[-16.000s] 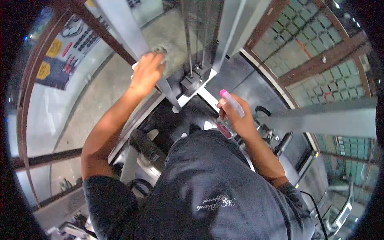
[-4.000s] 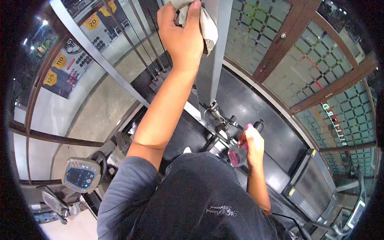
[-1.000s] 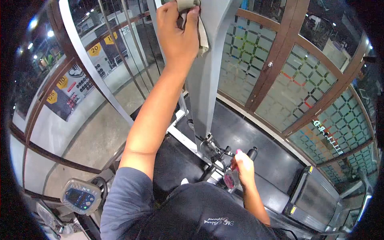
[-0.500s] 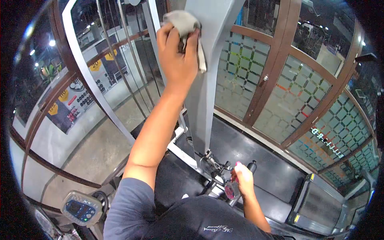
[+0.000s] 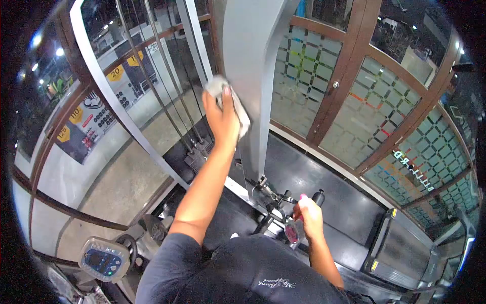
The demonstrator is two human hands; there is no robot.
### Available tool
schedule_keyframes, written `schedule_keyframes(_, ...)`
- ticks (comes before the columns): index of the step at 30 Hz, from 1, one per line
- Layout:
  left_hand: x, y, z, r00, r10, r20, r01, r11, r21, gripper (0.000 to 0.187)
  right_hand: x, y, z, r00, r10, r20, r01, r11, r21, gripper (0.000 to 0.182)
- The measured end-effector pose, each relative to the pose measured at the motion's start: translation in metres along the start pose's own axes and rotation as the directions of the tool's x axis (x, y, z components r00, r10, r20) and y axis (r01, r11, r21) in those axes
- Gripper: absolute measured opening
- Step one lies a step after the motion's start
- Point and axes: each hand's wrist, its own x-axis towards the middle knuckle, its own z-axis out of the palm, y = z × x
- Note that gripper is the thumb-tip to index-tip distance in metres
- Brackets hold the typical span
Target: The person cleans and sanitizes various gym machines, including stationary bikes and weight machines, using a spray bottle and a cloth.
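My left hand [image 5: 223, 121] is closed around a pale grey cloth [image 5: 218, 84] and presses it against the left side of a tall grey machine column [image 5: 248, 55]. Part of the cloth hangs out on the right of my fingers. Lower down, near my waist, my right hand [image 5: 311, 215] grips a clear spray bottle [image 5: 292, 232] with a pink top and dark pink liquid inside. The bottle is held apart from the column, in front of metal and black machine parts [image 5: 268, 195] at its foot.
Left of the column are a white machine frame [image 5: 109, 96] and steel guide rods [image 5: 164, 76]. A console [image 5: 104, 259] stands at the lower left. A treadmill [image 5: 405, 248] lies to the right, before brown-framed glass doors [image 5: 349, 101]. Posters hang behind glass at the left.
My left hand has slid down the column with the cloth. My right hand still holds the spray bottle in nearly the same place.
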Motion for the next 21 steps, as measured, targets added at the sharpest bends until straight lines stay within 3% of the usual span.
schedule_keyframes(3,0.06,0.028,0.008,1.0,0.013,-0.015,-0.013,1.0,-0.013,0.032,0.0,0.0,0.004,0.999,-0.027,-0.019,0.027,1.0,-0.006,0.035)
schedule_keyframes(5,0.081,0.051,0.007,0.985,-0.125,0.116,0.138,0.984,-0.115,0.034,-0.002,0.0,0.007,0.998,-0.05,-0.033,0.049,0.998,-0.035,0.036)
schedule_keyframes(7,0.081,0.036,0.002,0.956,-0.212,0.203,0.25,0.95,-0.187,0.035,-0.006,-0.005,0.01,0.999,-0.038,-0.031,0.038,0.999,-0.004,0.034)
schedule_keyframes(8,0.076,0.025,-0.002,0.935,-0.252,0.249,0.307,0.926,-0.217,0.036,-0.008,-0.007,0.011,0.999,-0.03,-0.03,0.031,0.999,0.014,0.034)
schedule_keyframes(10,0.039,-0.006,-0.015,0.933,-0.244,0.266,0.263,0.964,-0.038,0.039,-0.013,-0.006,0.009,1.0,-0.017,-0.008,0.017,1.0,-0.003,0.038)
schedule_keyframes(12,-0.013,-0.048,-0.027,0.862,-0.416,0.291,0.448,0.892,-0.055,0.04,-0.015,0.002,0.004,1.0,-0.005,-0.012,0.004,0.997,-0.075,0.041)
schedule_keyframes(13,-0.036,-0.069,-0.036,0.767,-0.55,0.33,0.578,0.816,0.015,0.037,-0.018,0.001,0.006,1.0,0.013,-0.021,-0.014,0.999,-0.04,0.04)
schedule_keyframes(15,-0.076,-0.089,-0.039,0.845,-0.458,0.276,0.496,0.864,-0.086,0.036,-0.022,-0.006,0.009,0.998,0.041,-0.037,-0.04,0.999,0.023,0.039)
schedule_keyframes(18,-0.064,-0.055,-0.03,0.871,-0.442,0.213,0.472,0.874,-0.116,0.036,-0.022,-0.003,0.01,0.998,0.045,-0.052,-0.041,0.997,0.07,0.037)
schedule_keyframes(21,-0.018,0.008,-0.014,0.987,-0.128,0.092,0.14,0.981,-0.134,0.04,-0.019,-0.004,0.008,0.999,0.021,-0.028,-0.019,0.998,0.059,0.036)
